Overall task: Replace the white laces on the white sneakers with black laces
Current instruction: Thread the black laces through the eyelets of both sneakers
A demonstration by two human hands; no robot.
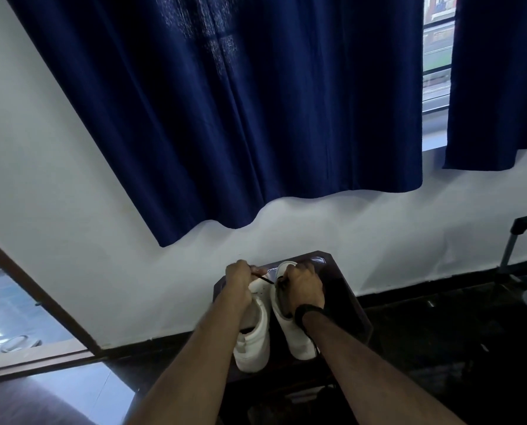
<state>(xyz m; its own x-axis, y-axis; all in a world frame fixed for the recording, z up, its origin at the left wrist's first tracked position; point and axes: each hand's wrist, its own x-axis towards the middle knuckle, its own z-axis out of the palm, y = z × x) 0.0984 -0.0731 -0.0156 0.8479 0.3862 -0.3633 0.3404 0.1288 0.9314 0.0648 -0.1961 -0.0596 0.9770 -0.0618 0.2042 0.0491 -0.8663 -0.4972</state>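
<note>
Two white sneakers stand side by side on the small dark desk (345,289) in front of you, heels toward you and toes toward the white wall (378,240). The left sneaker (256,338) shows its smooth white heel and a thick white sole, with its collar open at the top. The right sneaker (299,342) sits just beside it, almost touching, and its inside looks dark. Both uppers are plain white with no marking you can read.

Your left hand (239,280) is curled over the front of the left sneaker and pinches a black lace (263,278) that runs as a thin dark line across toward the right sneaker. Your right hand (305,286) is curled over the tongue area of the right sneaker; its fingers are closed, but you cannot tell just what they grip, since the knuckles hide it. A black band (309,311) circles your right wrist.

Your hands and forearms cover the eyelets of both sneakers, so how far either one is laced cannot be made out. A thin dark strand hangs near the heel of the right sneaker, too small to identify with certainty. The near edge of the desk is lost in shadow behind your arms. Above the desk hangs a dark blue curtain (240,102), and the floor around it is dark.
</note>
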